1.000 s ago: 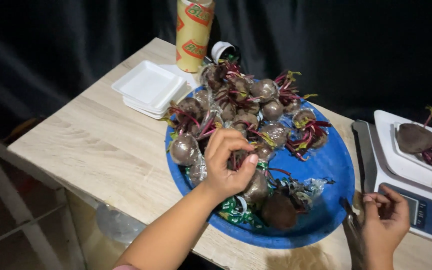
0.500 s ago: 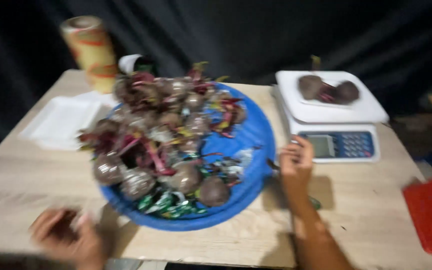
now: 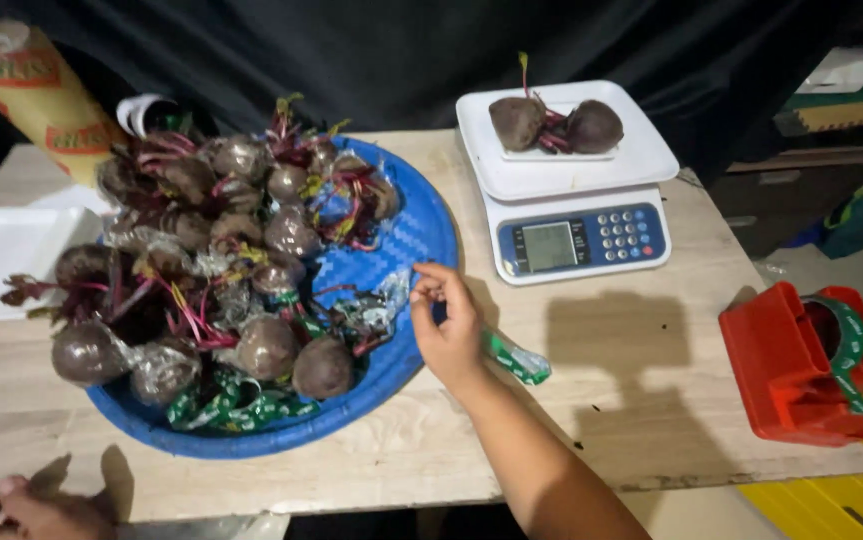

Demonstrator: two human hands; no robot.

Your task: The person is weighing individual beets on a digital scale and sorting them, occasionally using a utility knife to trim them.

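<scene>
Your right hand (image 3: 448,325) sits mid-frame at the rim of the blue tray (image 3: 421,235), thumb and fingertips pinched together on a bit of crinkled wrap (image 3: 388,296) at the tray's edge. A green printed strip (image 3: 517,358) lies on the table (image 3: 601,400) just under and right of your palm. The beets (image 3: 323,366) lie left of the hand. Your left hand (image 3: 21,505) shows in the lower left corner; whether it grips anything cannot be told.

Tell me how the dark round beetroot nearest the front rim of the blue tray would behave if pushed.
The dark round beetroot is nearly ball-shaped, so it would probably roll. It looks solid, so likely stiff and fairly heavy for its size. The raised rim of the blue woven tray and the green-printed wrap beside it might stop it.
</scene>
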